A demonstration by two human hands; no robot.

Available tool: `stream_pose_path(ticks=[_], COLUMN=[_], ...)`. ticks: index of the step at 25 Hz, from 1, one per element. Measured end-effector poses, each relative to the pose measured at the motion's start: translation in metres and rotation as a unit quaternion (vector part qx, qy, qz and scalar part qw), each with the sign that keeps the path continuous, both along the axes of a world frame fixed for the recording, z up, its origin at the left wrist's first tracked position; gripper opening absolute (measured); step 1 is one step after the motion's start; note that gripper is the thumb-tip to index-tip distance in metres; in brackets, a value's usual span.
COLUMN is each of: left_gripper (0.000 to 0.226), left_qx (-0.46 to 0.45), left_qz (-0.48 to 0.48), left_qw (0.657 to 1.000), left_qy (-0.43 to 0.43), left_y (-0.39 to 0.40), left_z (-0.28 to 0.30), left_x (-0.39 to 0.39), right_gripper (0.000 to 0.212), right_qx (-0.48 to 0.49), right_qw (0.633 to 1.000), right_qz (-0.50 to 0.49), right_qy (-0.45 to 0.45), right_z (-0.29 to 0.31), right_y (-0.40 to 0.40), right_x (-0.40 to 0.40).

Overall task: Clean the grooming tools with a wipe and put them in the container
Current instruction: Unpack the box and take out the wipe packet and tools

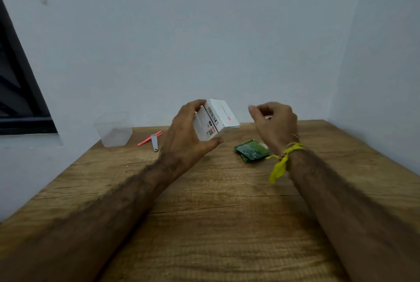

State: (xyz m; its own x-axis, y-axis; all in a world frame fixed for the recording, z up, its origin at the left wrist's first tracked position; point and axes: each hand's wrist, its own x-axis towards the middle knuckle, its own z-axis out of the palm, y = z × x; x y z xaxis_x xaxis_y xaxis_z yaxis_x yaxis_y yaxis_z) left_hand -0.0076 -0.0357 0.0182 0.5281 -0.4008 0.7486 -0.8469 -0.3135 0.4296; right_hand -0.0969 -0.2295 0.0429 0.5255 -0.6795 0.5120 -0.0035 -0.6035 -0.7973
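My left hand [181,136] grips a white cardboard box [214,120] with black lettering, tilted above the table, its top flap lifted. To the right of the box my right hand [273,122] hovers with curled fingers; a small pale spot shows under them, and I cannot tell what it is. A silver nail clipper [154,143] and a thin pink tool [148,138] lie on the table at the back left. Beside them stands a clear plastic container [114,131] with no lid. A green wipe packet [252,151] lies below my right hand.
The wooden table [222,202] sits in a corner, with pale walls behind and to the right. A dark window frame [20,99] is on the left. A yellow band [284,159] is tied on my right wrist.
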Motion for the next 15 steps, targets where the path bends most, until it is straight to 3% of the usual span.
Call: stream_pose_path(ticks=[2,4,15], left_gripper=[0.089,0.089,0.078], left_qx=[0.025,0.052,0.136], left_qz=[0.024,0.04,0.078], left_qw=[0.999,0.996,0.969], left_qy=[-0.028,-0.058,-0.193], left_y=[0.003,0.006,0.014], left_z=[0.003,0.006,0.011], left_x=[0.001,0.001,-0.003], right_gripper=[0.029,0.036,0.054], right_qx=[0.057,0.036,-0.076], right_qw=[0.986,0.979,0.977], right_qz=[0.143,0.199,0.196], right_qy=[-0.06,-0.023,0.027], right_z=[0.009,0.007,0.001], right_y=[0.025,0.039,0.049], right_x=[0.0,0.002,-0.002])
